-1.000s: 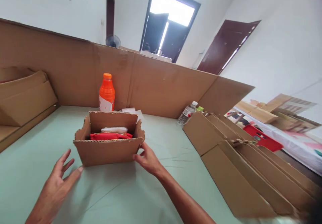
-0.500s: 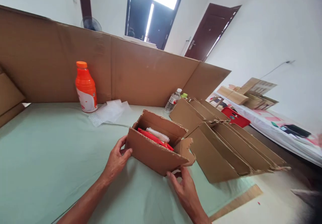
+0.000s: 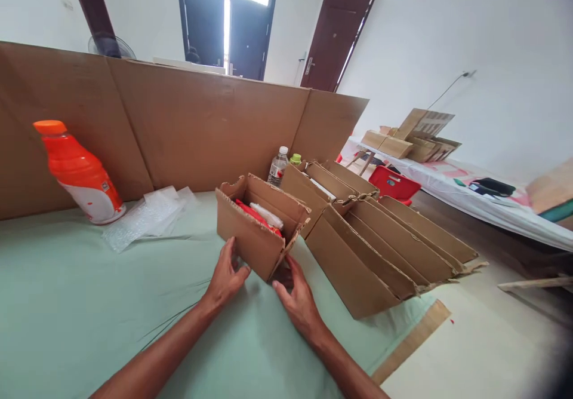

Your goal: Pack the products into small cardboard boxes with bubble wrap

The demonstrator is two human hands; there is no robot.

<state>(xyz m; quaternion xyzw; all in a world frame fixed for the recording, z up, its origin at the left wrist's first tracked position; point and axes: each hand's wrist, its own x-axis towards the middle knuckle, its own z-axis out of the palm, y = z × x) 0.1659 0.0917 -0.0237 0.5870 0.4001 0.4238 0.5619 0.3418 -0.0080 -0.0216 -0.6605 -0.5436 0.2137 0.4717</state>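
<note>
A small open cardboard box [image 3: 250,241] stands on the green cloth [image 3: 188,303] in front of me. Inside it lie a red packet [image 3: 253,212] and a white, plastic-looking roll [image 3: 267,214]. My left hand [image 3: 228,276] is at the box's near face, fingertips against the cardboard and thumb held apart. At the near right corner, low down, is my right hand [image 3: 298,303]; its fingers touch or nearly touch the end wall, with the thumb spread away. Neither hand's fingers are closed round the cardboard.
Open cardboard boxes [image 3: 358,267] stand in rows on the right. Behind them are a clear water bottle [image 3: 278,166] and a green cap [image 3: 296,158]. An orange bottle [image 3: 85,178] and bubble wrap [image 3: 143,217] sit left. A tall cardboard panel [image 3: 215,124] borders the back.
The small box has moved away from me, close beside the rows of boxes. My left hand has shifted from its left edge onto the near face, and both hands' hold has loosened. The view has turned right.
</note>
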